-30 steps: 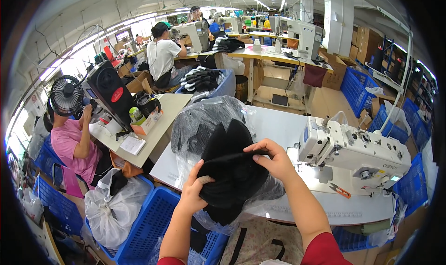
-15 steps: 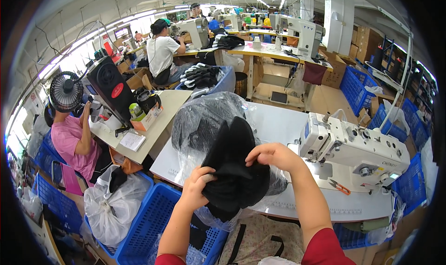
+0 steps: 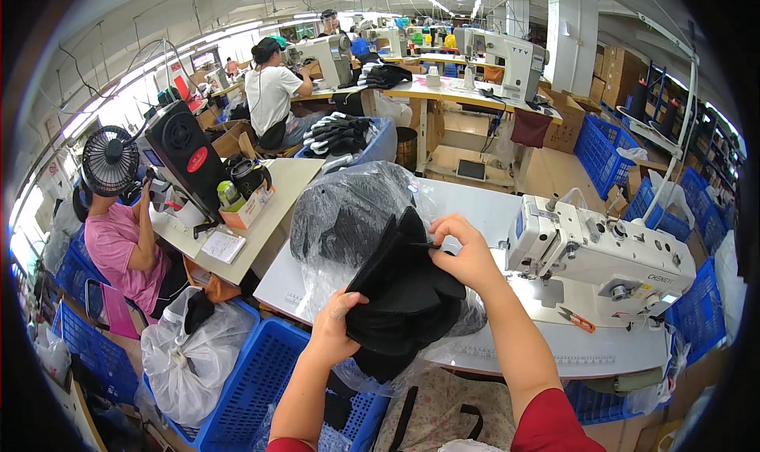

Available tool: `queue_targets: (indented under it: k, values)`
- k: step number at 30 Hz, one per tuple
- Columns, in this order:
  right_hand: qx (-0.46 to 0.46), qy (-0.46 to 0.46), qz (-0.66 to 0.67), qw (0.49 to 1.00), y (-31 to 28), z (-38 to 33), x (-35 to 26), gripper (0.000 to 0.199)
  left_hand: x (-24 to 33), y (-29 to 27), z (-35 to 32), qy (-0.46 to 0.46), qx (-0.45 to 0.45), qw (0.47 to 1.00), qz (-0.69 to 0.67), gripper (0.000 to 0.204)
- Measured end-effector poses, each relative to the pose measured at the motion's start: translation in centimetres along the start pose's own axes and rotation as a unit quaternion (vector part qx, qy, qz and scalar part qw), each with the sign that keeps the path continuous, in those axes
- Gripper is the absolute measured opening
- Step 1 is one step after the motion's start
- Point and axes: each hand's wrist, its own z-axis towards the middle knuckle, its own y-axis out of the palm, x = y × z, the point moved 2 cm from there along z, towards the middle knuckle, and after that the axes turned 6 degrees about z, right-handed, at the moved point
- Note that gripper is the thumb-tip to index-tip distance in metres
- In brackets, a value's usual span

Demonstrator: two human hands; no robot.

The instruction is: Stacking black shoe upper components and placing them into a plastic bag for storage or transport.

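Observation:
Several layers of soft black fabric [image 3: 408, 298] are between my hands in front of my chest, their edges fanned apart. My left hand [image 3: 336, 321] grips the lower left edge, thumb on top. At the upper right edge my right hand [image 3: 465, 254] pinches the fabric between thumb and fingers. Directly behind lies a clear plastic bag [image 3: 336, 195] with more black pieces inside, on the white sewing table [image 3: 463, 203]. Whether the layers are joined to one another I cannot tell.
A white sewing machine [image 3: 606, 250] stands to the right, with orange-handled thread snips [image 3: 576, 319] before it. Blue crate [image 3: 261, 373] and tied white bag [image 3: 190, 361] sit at lower left. A co-worker in pink [image 3: 119, 238] sits left, behind a small fan [image 3: 110, 161].
My right hand has moved up a little and now pinches the fabric's upper right edge. The layers have opened out and tilted right; my left hand keeps hold.

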Motion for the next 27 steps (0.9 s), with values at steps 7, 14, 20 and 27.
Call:
queue_targets:
  k: [7,14,20,27]
  values:
    - [-0.117,0.132,0.192,0.966,-1.0,-1.1,1.9,0.014,0.4,-0.4,0.4,-0.026,-0.033,0.997,0.067,0.092]
    - [-0.167,0.198,0.306,0.916,-1.1,-0.1,2.1,0.018,1.0,-0.2,0.8,-0.030,-0.025,0.998,0.052,0.076]
    - [-0.049,0.268,0.172,0.947,0.0,0.8,1.9,0.042,0.9,-0.2,0.8,-0.013,-0.009,0.998,0.063,0.053]
    - [-0.080,0.236,0.107,0.963,-0.2,0.9,2.5,0.030,1.0,0.0,0.8,-0.015,-0.004,0.999,0.052,0.053]
